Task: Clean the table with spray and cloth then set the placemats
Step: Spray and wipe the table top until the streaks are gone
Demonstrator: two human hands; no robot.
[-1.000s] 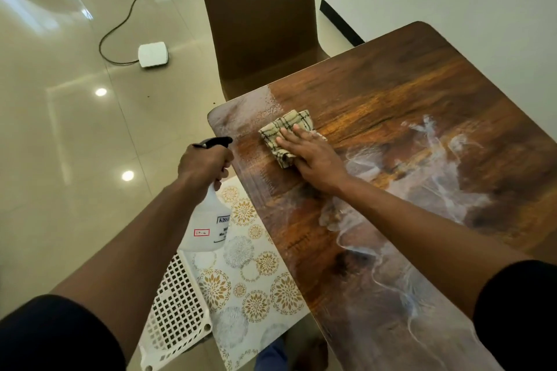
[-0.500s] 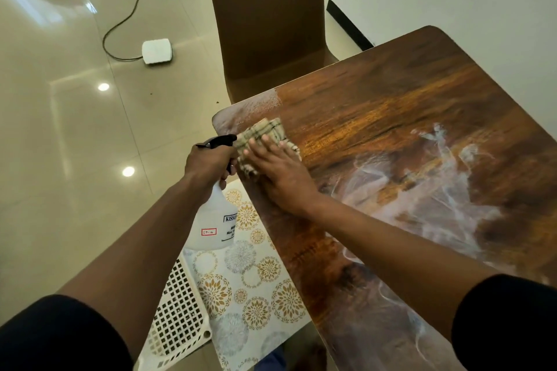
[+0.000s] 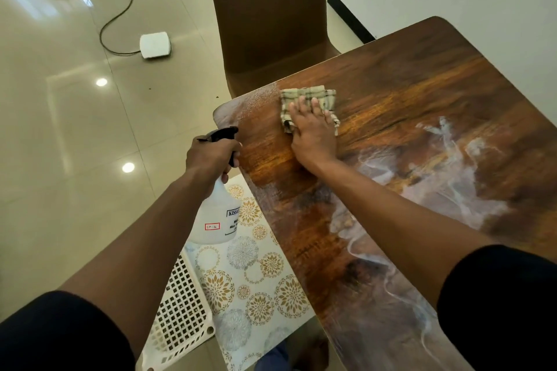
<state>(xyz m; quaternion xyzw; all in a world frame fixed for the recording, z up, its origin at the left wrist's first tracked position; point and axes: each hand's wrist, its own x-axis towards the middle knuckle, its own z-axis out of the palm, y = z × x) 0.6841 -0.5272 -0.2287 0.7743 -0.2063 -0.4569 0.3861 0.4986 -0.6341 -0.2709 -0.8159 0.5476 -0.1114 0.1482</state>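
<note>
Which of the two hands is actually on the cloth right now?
The right hand, pressing flat on the checked cloth on the table. The left hand grips the spray bottle off the table's edge.

You have one view only, worn on your head; it looks forward and steeply down, close over the near corner of the table (image 3: 422,93); the floor (image 3: 60,129) fills its left side.

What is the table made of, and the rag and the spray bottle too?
The table looks like glossy wood or a wood-print top: brown grain with shine.
The rag looks like woven cotton: checked, soft and crumpled.
The spray bottle looks like cloudy white plastic with a black plastic trigger.
</note>
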